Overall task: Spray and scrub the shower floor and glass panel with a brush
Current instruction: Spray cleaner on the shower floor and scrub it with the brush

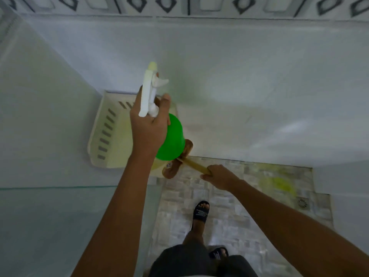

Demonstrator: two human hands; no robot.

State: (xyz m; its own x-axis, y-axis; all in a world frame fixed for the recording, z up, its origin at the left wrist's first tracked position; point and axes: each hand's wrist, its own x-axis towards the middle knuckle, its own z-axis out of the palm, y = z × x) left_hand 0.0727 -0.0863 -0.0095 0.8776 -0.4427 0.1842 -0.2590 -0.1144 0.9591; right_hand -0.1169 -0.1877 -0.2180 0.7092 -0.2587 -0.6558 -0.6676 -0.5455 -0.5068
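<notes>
We hold a green spray bottle point(172, 136) up in our left hand point(148, 124), fingers wrapped round its neck just under the white trigger head point(148, 90). One fingertip shows beside the trigger lever, and the yellowish nozzle points up and away from us toward the white tiled wall point(239, 66). The bottle hangs in the air, above and in front of a cream plastic corner shelf point(107, 126) with dark slots along its rim, fixed where the two walls meet.

Our right hand point(219, 176) is lower down, closed round the end of a yellowish wooden handle point(196, 165). This is the scrub brush point(179, 159); its brown head sits just beyond the bottom of the bottle and is partly hidden by it. Whether the bristles touch the wall we cannot tell.

Below the hands lies the shower floor point(229, 196), paved in pale mosaic tile, with a yellow-green stain point(279, 184) toward the right and a small round drain point(302, 202) near it. To our left runs the glass panel point(60, 226), greenish, its top edge showing as a thin line. We stand on the floor in black slide sandals point(200, 212), the forward foot fully in view, the other mostly hidden by dark shorts point(189, 260). A band of grey diamond-patterned tiles point(165, 3) crosses the top of the wall.
</notes>
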